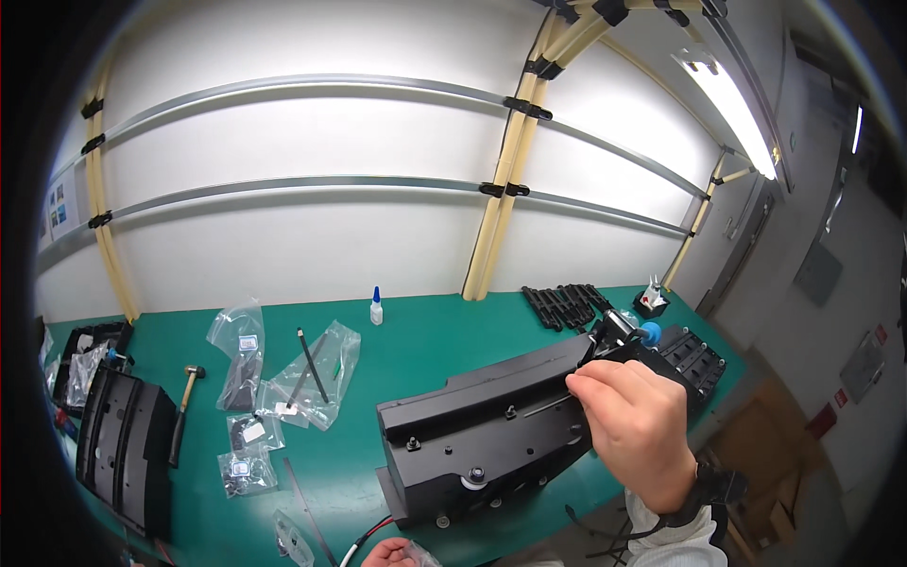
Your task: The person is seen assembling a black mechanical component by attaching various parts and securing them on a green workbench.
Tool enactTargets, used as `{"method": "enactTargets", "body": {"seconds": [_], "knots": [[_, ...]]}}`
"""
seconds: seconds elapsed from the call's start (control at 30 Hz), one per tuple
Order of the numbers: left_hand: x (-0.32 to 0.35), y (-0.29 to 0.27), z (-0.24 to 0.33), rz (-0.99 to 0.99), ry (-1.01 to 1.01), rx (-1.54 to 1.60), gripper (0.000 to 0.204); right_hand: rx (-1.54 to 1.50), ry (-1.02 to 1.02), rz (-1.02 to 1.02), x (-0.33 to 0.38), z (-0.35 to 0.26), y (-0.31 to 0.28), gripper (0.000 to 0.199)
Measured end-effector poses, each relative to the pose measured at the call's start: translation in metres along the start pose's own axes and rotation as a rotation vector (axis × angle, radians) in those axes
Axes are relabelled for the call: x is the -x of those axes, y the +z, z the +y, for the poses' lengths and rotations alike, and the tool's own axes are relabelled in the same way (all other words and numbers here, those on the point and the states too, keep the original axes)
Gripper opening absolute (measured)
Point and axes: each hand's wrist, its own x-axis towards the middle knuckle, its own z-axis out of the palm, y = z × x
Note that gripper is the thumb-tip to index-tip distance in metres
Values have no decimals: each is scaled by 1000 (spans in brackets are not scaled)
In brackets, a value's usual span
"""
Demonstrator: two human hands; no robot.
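My right hand (635,430) is closed in a pinch on a thin metal rod (548,406). The rod points left, over the top of a long black housing (491,397), near one of its small studs (510,412). At the lower edge my left hand (387,554) shows only in part, its fingers curled against a clear plastic bag (420,556). Beside that hand a red and black cable (364,539) runs to the housing. A metal cylinder with a blue knob (649,333) stands behind my right hand.
A second black housing (125,454) sits at the left, beside a hammer (185,416). Plastic bags of parts (248,354) lie mid-left, near a small blue-capped bottle (376,307). Several black strips (567,307) lie at the back right. A pale pipe frame (505,180) rises behind the green table (425,331).
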Motion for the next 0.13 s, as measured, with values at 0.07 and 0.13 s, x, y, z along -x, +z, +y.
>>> {"method": "enactTargets", "body": {"seconds": [0.07,0.13], "knots": [[4,4,1,5,7,-12,30,5,0,-1,1,-3,-1,22],[3,2,1,5,2,-25,32,13,2,-8,0,-4,-1,22]]}}
